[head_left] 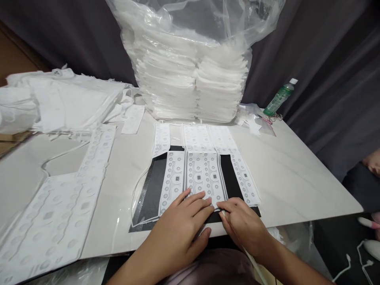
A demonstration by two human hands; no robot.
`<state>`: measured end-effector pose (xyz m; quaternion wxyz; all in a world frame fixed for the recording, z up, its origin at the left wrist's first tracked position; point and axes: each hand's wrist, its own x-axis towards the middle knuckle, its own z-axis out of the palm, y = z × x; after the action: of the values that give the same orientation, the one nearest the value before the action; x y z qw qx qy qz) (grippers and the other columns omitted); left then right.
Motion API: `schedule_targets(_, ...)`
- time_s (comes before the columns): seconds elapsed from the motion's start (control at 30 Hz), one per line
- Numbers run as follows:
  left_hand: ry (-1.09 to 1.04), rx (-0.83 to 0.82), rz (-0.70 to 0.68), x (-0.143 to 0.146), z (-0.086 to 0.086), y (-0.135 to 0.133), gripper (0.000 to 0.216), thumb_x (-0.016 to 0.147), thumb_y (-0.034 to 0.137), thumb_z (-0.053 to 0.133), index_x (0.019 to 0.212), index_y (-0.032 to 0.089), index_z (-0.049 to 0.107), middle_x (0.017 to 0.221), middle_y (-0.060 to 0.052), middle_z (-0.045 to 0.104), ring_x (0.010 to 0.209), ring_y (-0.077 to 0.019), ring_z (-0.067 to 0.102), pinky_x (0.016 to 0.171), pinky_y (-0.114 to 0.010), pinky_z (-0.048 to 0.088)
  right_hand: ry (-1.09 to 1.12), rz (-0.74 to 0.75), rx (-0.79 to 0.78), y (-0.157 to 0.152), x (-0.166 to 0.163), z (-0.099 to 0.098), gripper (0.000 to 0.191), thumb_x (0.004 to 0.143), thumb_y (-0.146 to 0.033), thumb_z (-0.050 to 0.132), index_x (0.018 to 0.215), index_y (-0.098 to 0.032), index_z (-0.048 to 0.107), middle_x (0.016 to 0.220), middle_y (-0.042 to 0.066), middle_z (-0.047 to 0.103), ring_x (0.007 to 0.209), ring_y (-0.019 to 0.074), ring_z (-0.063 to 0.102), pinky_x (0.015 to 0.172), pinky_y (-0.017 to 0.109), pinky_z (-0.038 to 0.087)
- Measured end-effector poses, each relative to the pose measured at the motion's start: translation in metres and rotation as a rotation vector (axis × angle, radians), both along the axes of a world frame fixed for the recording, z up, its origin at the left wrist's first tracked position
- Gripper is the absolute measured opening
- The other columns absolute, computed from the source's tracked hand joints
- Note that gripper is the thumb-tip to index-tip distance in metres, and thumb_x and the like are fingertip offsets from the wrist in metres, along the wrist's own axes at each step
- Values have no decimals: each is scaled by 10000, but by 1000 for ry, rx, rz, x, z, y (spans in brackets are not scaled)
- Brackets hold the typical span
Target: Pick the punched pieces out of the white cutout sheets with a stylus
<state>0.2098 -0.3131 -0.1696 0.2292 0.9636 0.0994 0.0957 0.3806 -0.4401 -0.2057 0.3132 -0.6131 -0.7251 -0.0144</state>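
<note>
White printed pieces (204,166), with grey circles and small dark squares, lie over a black sheet (228,170) at the table's near edge. My left hand (184,221) rests flat on the middle piece's lower part, fingers stretched out. Beside it, my right hand (242,223) is closed in a pinch at that piece's bottom edge. A narrow white strip (255,265) runs from below this hand towards my lap, and a pale end shows between the fingertips. A thin white cord (138,190) curves along the left side of the black sheet.
A clear plastic bag (192,79) of stacked white pieces stands at the back. More white pieces (68,95) are piled back left, and a larger printed piece (56,213) lies front left. A green bottle (280,97) stands back right. Another person's hand (372,162) shows far right.
</note>
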Motion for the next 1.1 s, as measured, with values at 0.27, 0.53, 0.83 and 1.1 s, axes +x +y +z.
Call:
schedule_targets(0.27,35,77,-31,2,5,3,363,885,239,515,1247,218,541,1259,-41,604,1233,-265,495,1076,-547,331,324,-208,42,-7,32,23,141,862,-104,560,794,-220,519,957,45,712,902,163,662,763,279,548)
schedule_targets(0.53,-7,68,0,6,4,3,324,872,263,545,1194,234,568,1207,-28,631,1193,-257,523,1062,-525,341,380,149,-102,7,32,26,87,833,-125,630,801,-191,582,839,45,705,792,144,638,708,254,529)
schedule_targets(0.83,16,37,-11,4,5,3,347,872,236,531,1218,235,551,1232,-46,607,1205,-250,508,1085,-506,316,330,182,-103,12,30,29,89,853,-134,595,787,-188,573,820,38,702,766,137,628,692,244,528)
schedule_targets(1.1,7,26,-10,4,3,3,368,868,237,532,1235,229,542,1238,-48,602,1209,-258,505,1082,-518,315,272,197,-106,15,31,31,94,861,-150,585,783,-190,551,808,41,689,763,140,628,677,250,537)
